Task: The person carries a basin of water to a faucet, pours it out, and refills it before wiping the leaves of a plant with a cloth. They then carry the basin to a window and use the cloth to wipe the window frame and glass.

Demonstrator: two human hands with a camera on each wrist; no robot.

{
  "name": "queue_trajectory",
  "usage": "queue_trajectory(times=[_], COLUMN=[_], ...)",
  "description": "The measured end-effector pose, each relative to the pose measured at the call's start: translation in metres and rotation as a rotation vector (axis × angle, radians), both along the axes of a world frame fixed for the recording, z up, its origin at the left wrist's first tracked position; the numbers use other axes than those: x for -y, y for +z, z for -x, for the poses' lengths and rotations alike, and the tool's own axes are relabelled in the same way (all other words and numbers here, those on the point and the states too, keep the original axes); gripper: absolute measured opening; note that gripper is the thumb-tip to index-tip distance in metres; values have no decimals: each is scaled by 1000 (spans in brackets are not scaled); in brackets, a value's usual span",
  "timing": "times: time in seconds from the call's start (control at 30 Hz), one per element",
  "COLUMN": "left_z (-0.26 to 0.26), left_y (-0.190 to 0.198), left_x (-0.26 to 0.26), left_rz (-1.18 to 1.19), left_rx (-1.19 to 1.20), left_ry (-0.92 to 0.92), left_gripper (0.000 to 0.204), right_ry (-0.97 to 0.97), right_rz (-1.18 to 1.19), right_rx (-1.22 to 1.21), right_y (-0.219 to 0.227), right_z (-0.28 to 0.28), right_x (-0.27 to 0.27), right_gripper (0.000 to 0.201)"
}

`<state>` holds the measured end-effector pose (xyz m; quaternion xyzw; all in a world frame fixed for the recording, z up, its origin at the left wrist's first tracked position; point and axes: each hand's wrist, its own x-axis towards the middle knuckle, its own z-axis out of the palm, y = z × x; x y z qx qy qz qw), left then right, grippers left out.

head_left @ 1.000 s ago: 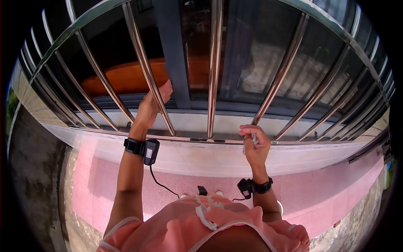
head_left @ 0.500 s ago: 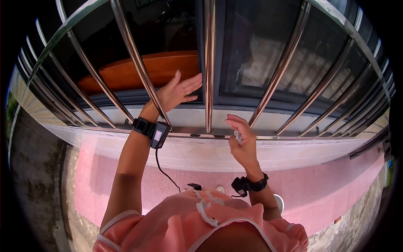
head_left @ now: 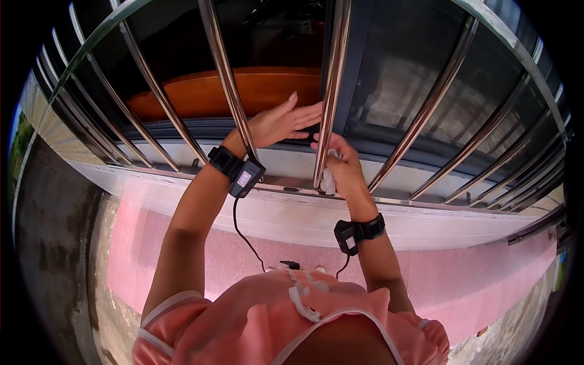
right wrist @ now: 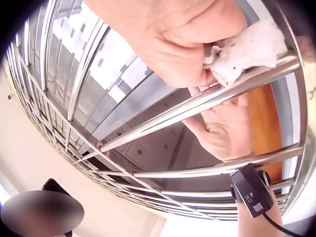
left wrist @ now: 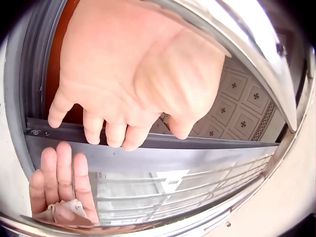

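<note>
My left hand (head_left: 277, 126) reaches between two steel bars with its fingers straight. Its fingertips are right at the edge of a grey sliding window sash (head_left: 360, 79), behind the middle bar (head_left: 334, 67). In the left wrist view the back of that hand lies above the grey window frame (left wrist: 163, 155). My right hand (head_left: 350, 173) is just right of the middle bar, its fingers passing behind it. It pinches a crumpled white cloth (right wrist: 252, 49) with dark specks, which lies against the bar in the right wrist view.
Shiny vertical bars (head_left: 228, 79) stand in a row before the window, rising from a pale sill (head_left: 389, 167). A curved rail (head_left: 109, 42) crosses them higher up. Inside the opening is an orange-brown wooden piece (head_left: 201, 91). Pink paving (head_left: 462, 267) lies below.
The window sash has slid right, with my left hand at its edge, and the opening is wider. My right hand has moved from the sill's front up and left to the middle bar with the cloth.
</note>
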<state>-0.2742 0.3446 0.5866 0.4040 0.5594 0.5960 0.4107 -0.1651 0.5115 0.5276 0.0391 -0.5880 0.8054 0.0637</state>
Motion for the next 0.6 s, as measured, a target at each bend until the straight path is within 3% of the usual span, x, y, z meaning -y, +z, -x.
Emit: queue_trajectory(times=[0.17,0.3,0.33,0.47,0.6], left_z=[-2,3,-3,-30,-92], left_y=[0,3,9,19,30], left_x=[1,9,15,59,67], left_rz=[-47,-35,-18,-173,-504], left_rx=[20,30,-20,-120,-590], left_ry=[44,155,282,826,1273], left_gripper=[80,83,85,46,20], right_ry=[96,237,406,433,484], right_rz=[-37,520,814,1407,1624], right_rx=[90,167,187,255,152], right_y=[16,21,15,9,11], right_z=[11,31,38,42,43], right_x=[3,4,-1,-5,2], right_gripper=[45,34,45,51,48])
